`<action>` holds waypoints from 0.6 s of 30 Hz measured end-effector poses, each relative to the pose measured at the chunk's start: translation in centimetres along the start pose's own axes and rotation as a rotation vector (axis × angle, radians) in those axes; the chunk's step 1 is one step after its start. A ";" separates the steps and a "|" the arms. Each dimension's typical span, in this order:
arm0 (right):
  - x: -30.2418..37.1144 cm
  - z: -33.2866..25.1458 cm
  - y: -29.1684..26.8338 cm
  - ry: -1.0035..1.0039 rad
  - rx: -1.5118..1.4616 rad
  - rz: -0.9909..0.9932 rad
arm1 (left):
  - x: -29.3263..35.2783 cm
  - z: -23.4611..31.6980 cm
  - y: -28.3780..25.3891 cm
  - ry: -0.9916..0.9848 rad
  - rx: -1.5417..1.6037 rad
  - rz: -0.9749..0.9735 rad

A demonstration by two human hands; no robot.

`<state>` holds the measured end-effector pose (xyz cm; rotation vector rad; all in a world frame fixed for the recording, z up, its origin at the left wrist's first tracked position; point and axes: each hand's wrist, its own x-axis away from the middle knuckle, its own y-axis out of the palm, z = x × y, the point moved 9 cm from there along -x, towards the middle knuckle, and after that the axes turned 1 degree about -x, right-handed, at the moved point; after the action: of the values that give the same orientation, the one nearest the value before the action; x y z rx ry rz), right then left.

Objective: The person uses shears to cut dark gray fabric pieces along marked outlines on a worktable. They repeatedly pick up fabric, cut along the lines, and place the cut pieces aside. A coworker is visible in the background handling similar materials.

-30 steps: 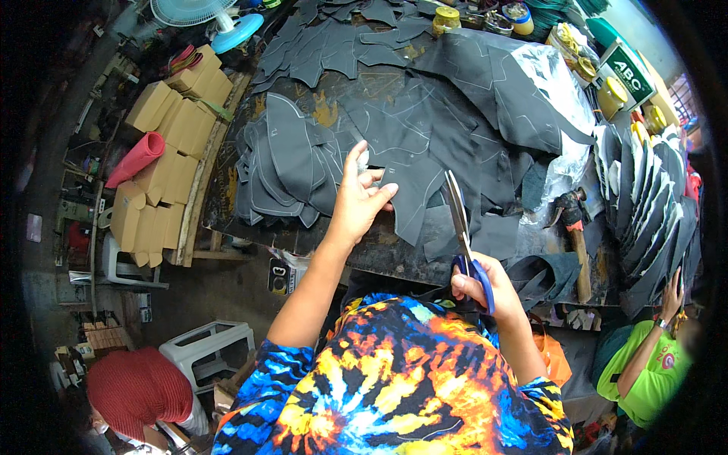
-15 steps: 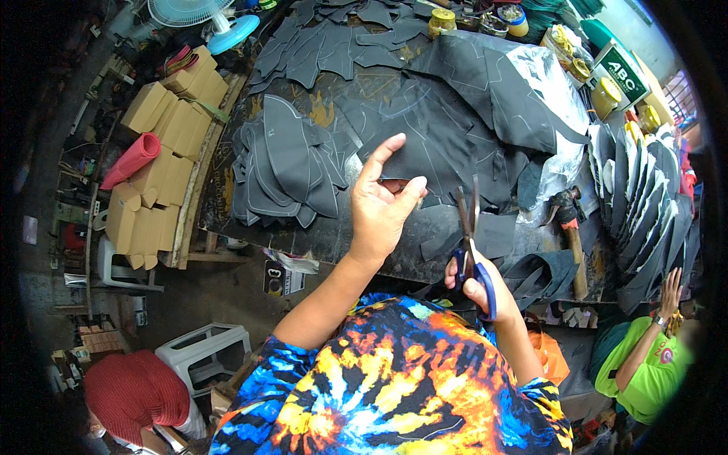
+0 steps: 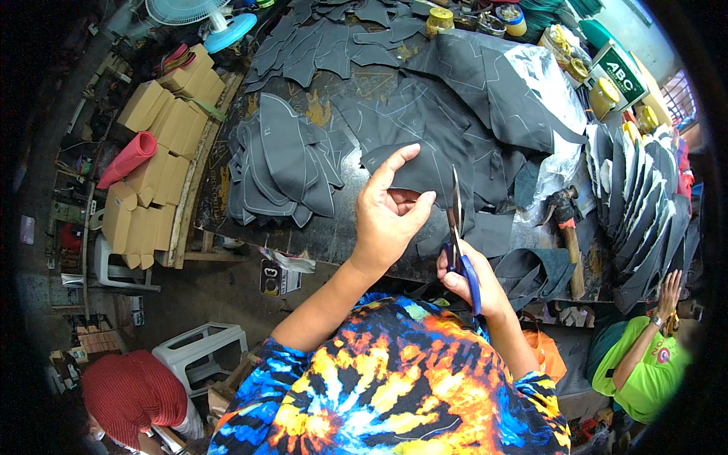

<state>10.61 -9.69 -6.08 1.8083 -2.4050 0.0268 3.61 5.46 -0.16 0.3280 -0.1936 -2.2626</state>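
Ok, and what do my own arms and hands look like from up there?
Your left hand and right hand are bare, with no glove, watch or bracelet showing. Your shirt has short sleeves that leave the lower arms uncovered, in a tie-dye pattern of blue, black, yellow and orange.

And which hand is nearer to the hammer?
Right. The right hand, holding scissors, is left of the hammer; the left hand is farther left.
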 end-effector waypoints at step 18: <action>-0.6 -0.2 -1.0 0.012 -0.058 0.028 | 1.5 -0.3 1.6 0.006 0.049 -0.081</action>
<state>11.71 -9.39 -5.99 1.7448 -2.3968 -0.0293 3.90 3.28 -0.33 0.3749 -0.2371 -2.3388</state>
